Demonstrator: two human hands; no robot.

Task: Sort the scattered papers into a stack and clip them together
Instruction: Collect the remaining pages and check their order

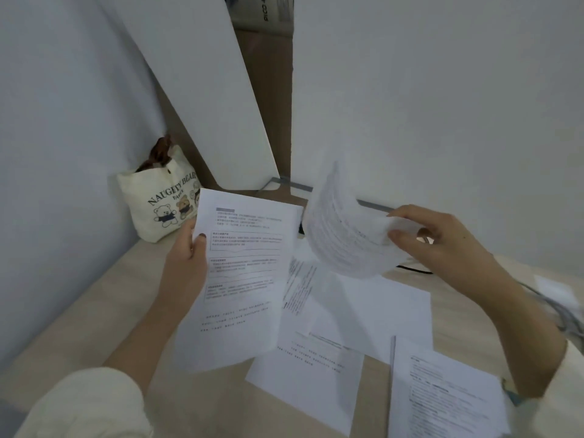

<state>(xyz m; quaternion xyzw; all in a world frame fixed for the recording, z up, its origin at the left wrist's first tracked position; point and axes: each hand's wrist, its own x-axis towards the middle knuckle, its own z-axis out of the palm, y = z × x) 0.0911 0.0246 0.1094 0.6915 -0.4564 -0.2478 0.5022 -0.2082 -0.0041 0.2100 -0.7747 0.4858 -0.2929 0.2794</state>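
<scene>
**Q:** Papers, where?
**A:** Split up. The printed sheet (243,273) is held above the tabletop (94,311) in my left hand (186,257); the grip pinches its left edge, thumb on top. The curled sheet (344,229), blurred, is in my right hand (442,241); the grip has fingertips closed on its right edge, above the far middle of the tabletop.

**Q:** The rest?
**A:** At least three lie flat and overlapping, fanned from the middle toward the near right corner: the blank-side sheet (373,308), the near sheet (309,374) and the corner sheet (448,393). The edges aren't squared.

**Q:** Progress?
**A:** Early, I'd judge. Two sheets are lifted but not yet joined into a stack. The flat ones aren't gathered and nothing is clipped. I can't see a clip; it could be under the paper.

**Q:** Anything else?
**A:** A tote bag (158,203) sits in the far left corner. A black cable (414,270) lies toward the far right edge, just beyond the curled sheet.
</scene>
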